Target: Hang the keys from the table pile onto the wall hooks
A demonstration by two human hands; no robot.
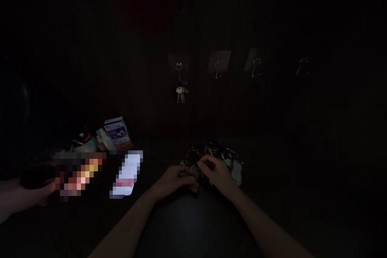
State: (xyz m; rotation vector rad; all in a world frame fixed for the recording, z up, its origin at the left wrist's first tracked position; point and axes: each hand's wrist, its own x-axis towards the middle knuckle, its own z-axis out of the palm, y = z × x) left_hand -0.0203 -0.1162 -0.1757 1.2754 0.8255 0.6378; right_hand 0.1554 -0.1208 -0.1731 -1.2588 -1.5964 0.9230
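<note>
While the room lies nearly dark, two bare forearms reach in from the bottom of the view and meet over a low, dark table (193,225); the left hand (175,179) curls around a small dark object (193,171), and the right hand (216,173) closes on it from the other side, its fingers (205,160) pinched down on top; the object is clenched between both hands, so only a sliver shows, and what it is cannot be told in this light. Just behind the hands, and touching the right one, lies a heap of keys and tags (211,155), with pale fobs at its right end; no writing on it can be read. On the wall beyond, four adhesive hooks sit in a row; the leftmost hook (179,68) carries a bunch of keys (180,90) hanging straight down, while the other three, the last very faint (302,66), hold nothing that shows. Well left of the hands stands a tilted carton (117,135) with a purple panel and a flower picture; its print is too small to read. In front of it, a white packet (127,175) and a colourful packet (80,173) are pixelated, so any brand stays hidden; another person's hand (42,193) rests at the left edge, just beside the colourful one.
</note>
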